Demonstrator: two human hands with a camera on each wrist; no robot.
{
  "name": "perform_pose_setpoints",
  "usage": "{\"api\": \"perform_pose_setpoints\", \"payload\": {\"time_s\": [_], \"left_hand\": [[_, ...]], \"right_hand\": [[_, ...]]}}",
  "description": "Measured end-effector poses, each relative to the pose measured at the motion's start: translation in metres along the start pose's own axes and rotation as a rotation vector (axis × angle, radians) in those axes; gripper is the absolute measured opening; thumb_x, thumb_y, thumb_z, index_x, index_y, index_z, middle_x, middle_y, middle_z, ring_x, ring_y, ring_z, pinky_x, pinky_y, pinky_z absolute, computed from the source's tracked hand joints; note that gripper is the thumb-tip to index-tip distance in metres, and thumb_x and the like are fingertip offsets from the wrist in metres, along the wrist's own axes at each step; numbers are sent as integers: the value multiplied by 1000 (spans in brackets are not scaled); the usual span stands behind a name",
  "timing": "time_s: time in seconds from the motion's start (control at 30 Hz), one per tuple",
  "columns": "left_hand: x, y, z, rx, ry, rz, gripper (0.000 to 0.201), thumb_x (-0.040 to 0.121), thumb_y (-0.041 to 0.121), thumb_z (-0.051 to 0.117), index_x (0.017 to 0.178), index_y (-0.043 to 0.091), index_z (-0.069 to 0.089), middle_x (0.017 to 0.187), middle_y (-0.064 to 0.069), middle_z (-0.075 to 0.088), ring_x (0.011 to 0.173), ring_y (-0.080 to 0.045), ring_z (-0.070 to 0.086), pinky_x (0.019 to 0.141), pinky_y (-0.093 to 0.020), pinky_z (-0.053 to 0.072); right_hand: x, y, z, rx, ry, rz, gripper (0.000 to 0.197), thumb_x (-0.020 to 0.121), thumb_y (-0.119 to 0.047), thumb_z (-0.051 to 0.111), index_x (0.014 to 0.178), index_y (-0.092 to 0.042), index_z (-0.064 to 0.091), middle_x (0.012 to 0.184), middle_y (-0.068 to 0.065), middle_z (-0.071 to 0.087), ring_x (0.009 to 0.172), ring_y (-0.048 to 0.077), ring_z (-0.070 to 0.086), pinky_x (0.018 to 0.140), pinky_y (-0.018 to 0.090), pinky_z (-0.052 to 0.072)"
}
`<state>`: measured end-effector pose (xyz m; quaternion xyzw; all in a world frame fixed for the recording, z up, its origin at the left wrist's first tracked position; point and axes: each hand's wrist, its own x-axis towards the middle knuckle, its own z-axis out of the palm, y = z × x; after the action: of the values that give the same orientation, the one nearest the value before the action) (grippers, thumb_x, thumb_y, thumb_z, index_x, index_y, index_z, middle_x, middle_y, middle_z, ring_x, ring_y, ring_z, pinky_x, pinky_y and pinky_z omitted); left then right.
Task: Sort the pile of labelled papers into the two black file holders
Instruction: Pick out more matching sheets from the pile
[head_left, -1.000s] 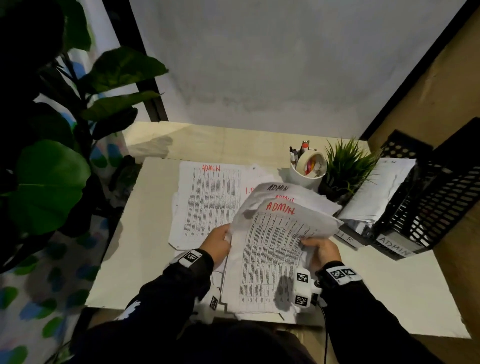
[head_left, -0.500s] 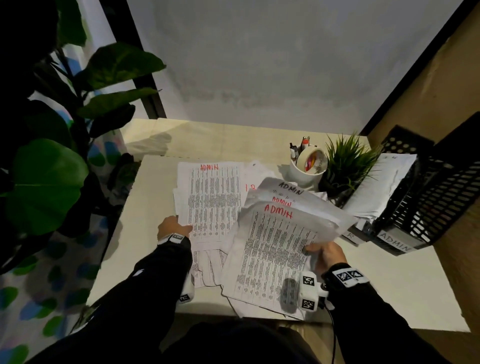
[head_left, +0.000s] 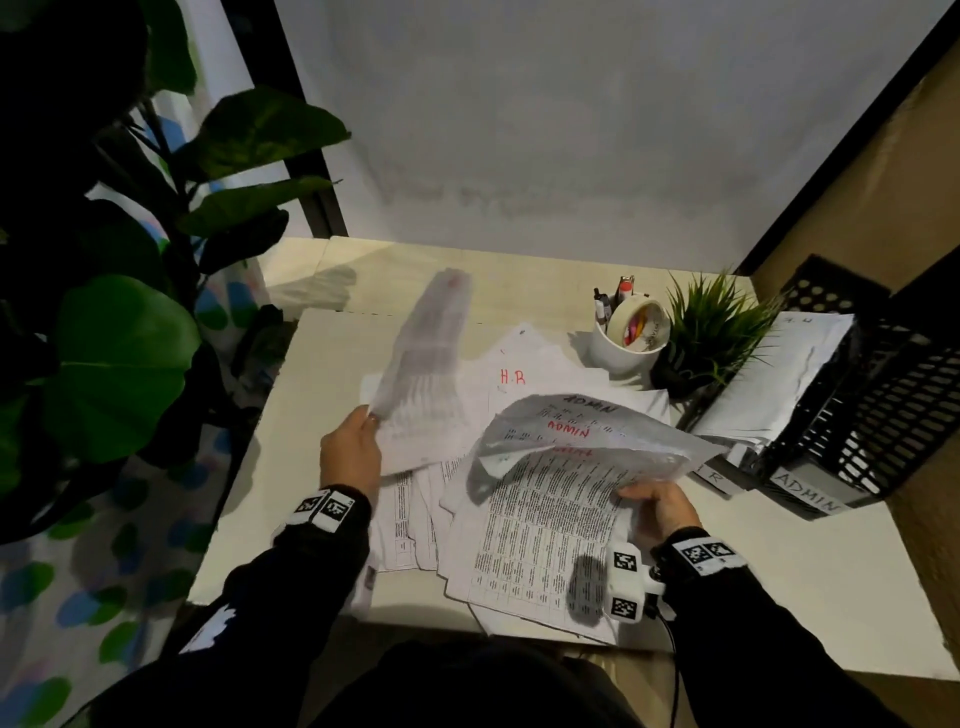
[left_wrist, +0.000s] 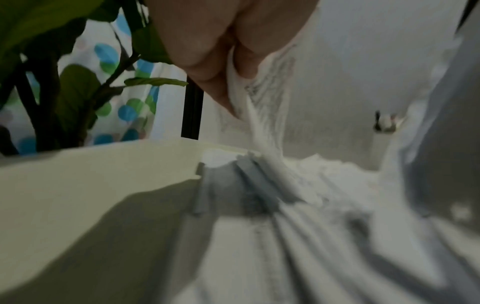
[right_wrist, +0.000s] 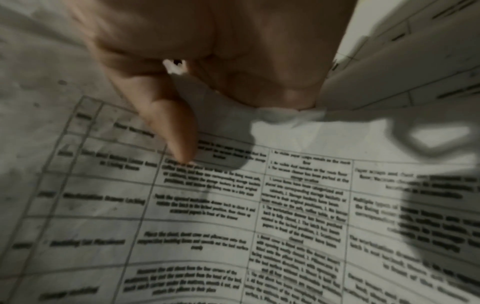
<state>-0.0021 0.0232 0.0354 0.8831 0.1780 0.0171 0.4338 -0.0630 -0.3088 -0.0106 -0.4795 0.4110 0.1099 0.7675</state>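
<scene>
A loose pile of printed papers (head_left: 462, 499) lies on the white table; one exposed sheet reads H.R (head_left: 513, 376). My left hand (head_left: 353, 452) pinches the left edge of one sheet (head_left: 426, 374) and holds it raised and blurred; the left wrist view shows that sheet (left_wrist: 259, 107) between thumb and fingers. My right hand (head_left: 657, 501) grips a stack of ADMIN sheets (head_left: 566, 452) by its right edge, tops curling over; its thumb (right_wrist: 176, 131) lies on the printed table. Two black file holders stand at right, one labelled ADMIN (head_left: 852, 426), the nearer one (head_left: 769, 379) holding papers.
A white cup (head_left: 621, 348) with pens and a tape roll stands behind the pile, beside a small green potted plant (head_left: 711, 338). A large leafy plant (head_left: 119, 312) crowds the left side. A white wall closes the back; the table's front edge (head_left: 415, 613) lies near my body.
My left hand left the ADMIN stack, went to the pile's left edge, and has lifted the top ADMIN sheet, uncovering the H.R sheet. My right hand keeps its stack, shifted slightly right.
</scene>
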Motion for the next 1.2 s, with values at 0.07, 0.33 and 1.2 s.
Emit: {"api": "perform_pose_setpoints", "payload": {"time_s": [0.07,0.33,1.2], "left_hand": [[-15,19,4,-218,-89,-82,32,98,11,44,126,0,55,113,-12,58,102,-23,53,68,-17,49],[-46,7,52,-279,-750,-197,21,84,22,55,98,24,71,110,-12,69,95,-31,65,89,-58,51],[-74,97,95,-212,-526,42,17,91,18,57,103,8,62,80,-8,62,73,-20,57,59,-21,46]], "right_hand": [[7,2,0,54,-24,7,93,19,-6,80,107,9,56,113,24,63,107,42,58,106,55,35],[-8,-26,15,105,-71,-85,34,79,8,52,111,-2,57,83,12,73,72,25,71,66,39,58],[-75,-55,27,-145,137,-482,25,79,8,63,103,5,60,96,15,63,80,20,59,64,18,55]]}}
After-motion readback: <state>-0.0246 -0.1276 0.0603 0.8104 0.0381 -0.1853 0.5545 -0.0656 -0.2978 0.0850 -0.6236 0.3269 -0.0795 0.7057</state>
